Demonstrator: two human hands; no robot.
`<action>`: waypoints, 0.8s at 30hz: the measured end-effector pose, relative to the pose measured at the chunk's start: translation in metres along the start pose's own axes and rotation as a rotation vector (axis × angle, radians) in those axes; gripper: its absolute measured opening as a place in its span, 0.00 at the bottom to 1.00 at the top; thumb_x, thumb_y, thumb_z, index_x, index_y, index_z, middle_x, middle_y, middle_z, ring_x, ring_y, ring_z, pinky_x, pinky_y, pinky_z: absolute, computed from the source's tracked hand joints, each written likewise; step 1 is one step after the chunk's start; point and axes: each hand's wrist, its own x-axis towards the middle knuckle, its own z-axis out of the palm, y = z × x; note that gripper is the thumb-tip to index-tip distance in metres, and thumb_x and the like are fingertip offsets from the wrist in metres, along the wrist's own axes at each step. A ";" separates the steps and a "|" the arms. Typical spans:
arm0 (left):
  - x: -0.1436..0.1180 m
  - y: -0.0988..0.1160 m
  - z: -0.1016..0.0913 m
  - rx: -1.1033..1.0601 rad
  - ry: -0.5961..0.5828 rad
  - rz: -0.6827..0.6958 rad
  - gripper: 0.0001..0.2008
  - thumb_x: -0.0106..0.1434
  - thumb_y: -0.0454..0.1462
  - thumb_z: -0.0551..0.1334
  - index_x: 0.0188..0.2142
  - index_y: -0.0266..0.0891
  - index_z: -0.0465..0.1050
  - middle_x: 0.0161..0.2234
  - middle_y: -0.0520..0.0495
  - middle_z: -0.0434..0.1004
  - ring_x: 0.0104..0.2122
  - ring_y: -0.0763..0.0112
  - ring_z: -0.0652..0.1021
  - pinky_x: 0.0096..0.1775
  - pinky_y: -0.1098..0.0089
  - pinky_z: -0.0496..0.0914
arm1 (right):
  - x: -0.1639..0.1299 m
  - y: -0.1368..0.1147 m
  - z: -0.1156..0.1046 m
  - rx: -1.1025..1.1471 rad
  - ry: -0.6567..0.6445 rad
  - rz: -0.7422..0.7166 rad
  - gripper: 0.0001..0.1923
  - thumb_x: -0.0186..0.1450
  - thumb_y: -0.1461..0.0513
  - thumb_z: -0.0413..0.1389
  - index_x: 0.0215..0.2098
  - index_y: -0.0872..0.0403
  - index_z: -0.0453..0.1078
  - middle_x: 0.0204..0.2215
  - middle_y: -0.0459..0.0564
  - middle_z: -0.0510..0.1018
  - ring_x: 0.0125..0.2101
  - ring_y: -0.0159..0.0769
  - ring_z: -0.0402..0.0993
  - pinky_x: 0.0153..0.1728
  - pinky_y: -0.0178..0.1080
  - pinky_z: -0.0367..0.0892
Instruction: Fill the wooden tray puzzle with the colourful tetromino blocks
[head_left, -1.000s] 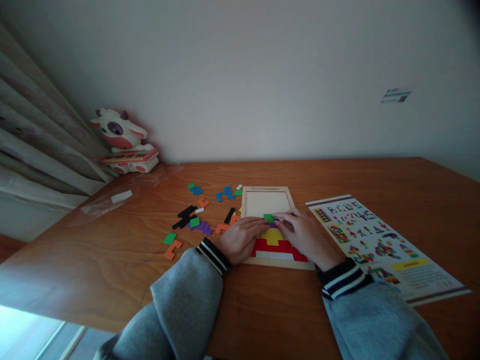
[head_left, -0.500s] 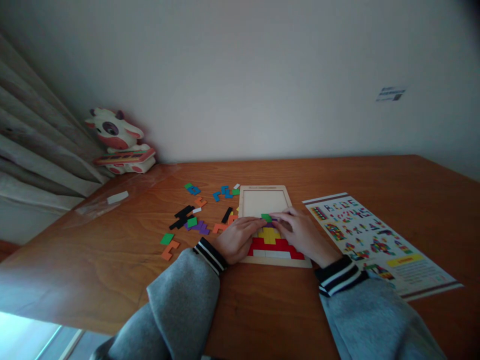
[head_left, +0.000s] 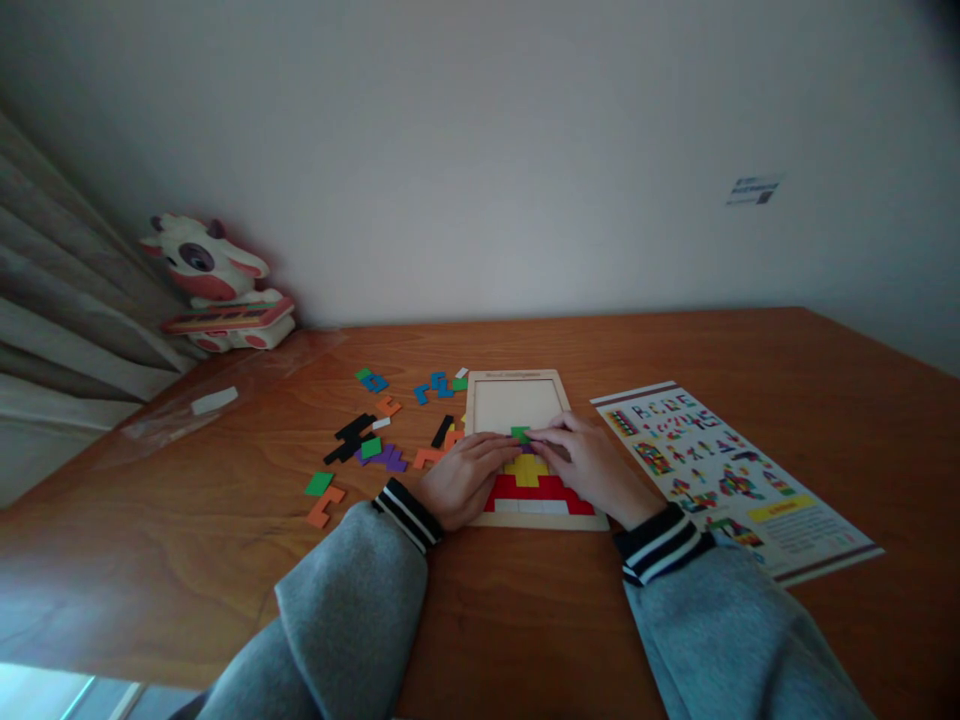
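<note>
Wooden bench (head_left: 675, 340) against a plain wall, and both hands are sitting on the puzzle tray (head_left: 480, 385). Left hand (head_left: 463, 478) and right hand (head_left: 589, 468) are meeting fingertip to fingertip, pinching a green piece (head_left: 519, 434) between them. Loose pieces (head_left: 375, 445) are lying just left of the left hand, pattern sheet (head_left: 720, 470) right of the right one.

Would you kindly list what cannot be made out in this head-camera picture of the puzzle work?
- Head view: the puzzle tray middle rows are hidden by the left hand and right hand.
- Whether the fingers grip the green piece or only touch it: too small.
- The pattern sheet figures and text: too small.
- The wall label: blurred.
</note>
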 end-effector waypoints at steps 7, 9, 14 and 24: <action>0.000 -0.001 0.001 -0.007 0.001 -0.001 0.20 0.69 0.29 0.48 0.59 0.37 0.65 0.58 0.37 0.71 0.60 0.61 0.68 0.60 0.52 0.65 | 0.000 0.002 0.001 -0.015 -0.013 -0.020 0.13 0.69 0.57 0.54 0.48 0.45 0.77 0.37 0.51 0.77 0.36 0.39 0.75 0.40 0.43 0.70; -0.001 -0.001 0.001 -0.012 0.004 0.002 0.20 0.69 0.29 0.48 0.59 0.38 0.64 0.58 0.37 0.71 0.60 0.61 0.69 0.60 0.53 0.65 | 0.000 0.001 0.000 -0.015 -0.012 -0.028 0.13 0.69 0.58 0.54 0.49 0.44 0.77 0.37 0.51 0.77 0.36 0.39 0.75 0.40 0.43 0.71; -0.001 -0.002 0.001 -0.020 0.009 0.003 0.22 0.69 0.29 0.49 0.61 0.38 0.62 0.58 0.38 0.70 0.60 0.61 0.68 0.60 0.52 0.65 | 0.000 0.000 0.000 -0.007 -0.018 -0.033 0.13 0.70 0.57 0.53 0.49 0.44 0.77 0.37 0.51 0.77 0.37 0.39 0.75 0.40 0.43 0.70; 0.000 0.001 -0.002 0.027 -0.035 -0.019 0.21 0.69 0.28 0.49 0.60 0.36 0.63 0.58 0.38 0.70 0.60 0.62 0.69 0.63 0.51 0.59 | 0.000 -0.002 -0.002 -0.017 -0.031 -0.001 0.15 0.71 0.57 0.51 0.50 0.46 0.77 0.38 0.51 0.77 0.38 0.40 0.75 0.43 0.44 0.70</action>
